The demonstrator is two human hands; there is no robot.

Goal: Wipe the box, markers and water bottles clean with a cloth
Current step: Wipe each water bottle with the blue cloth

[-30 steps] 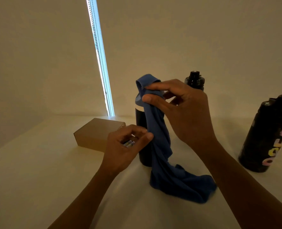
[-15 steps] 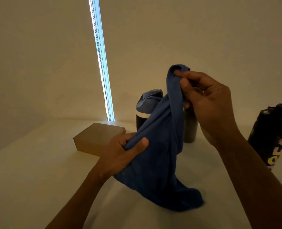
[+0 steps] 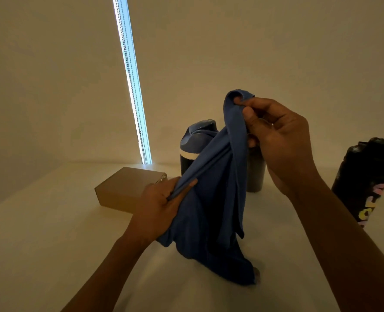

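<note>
A pale table [image 3: 51, 255] stands against a plain wall. The right hand [image 3: 283, 140] pinches the blue cloth [image 3: 211, 212] at its top; the left hand [image 3: 159, 208] grips a fold lower down. The cardboard box [image 3: 123, 190], blue-lidded bottle [image 3: 195, 140], grey bottle [image 3: 256, 174] and black printed bottle [image 3: 366, 176] stand untouched behind. Wiping appears pending; no markers are visible.

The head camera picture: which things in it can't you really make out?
- Grey bottle: head view, top hidden by the right hand and the blue cloth.
- Black bottle with coloured lettering: lettering cut off by the right forearm, so unreadable.
- Dark bottle with blue lid: body mostly behind the cloth.
- Markers: none clearly visible; the left hand may cover them.
- Brown cardboard box: near corner hidden by the left hand.
</note>
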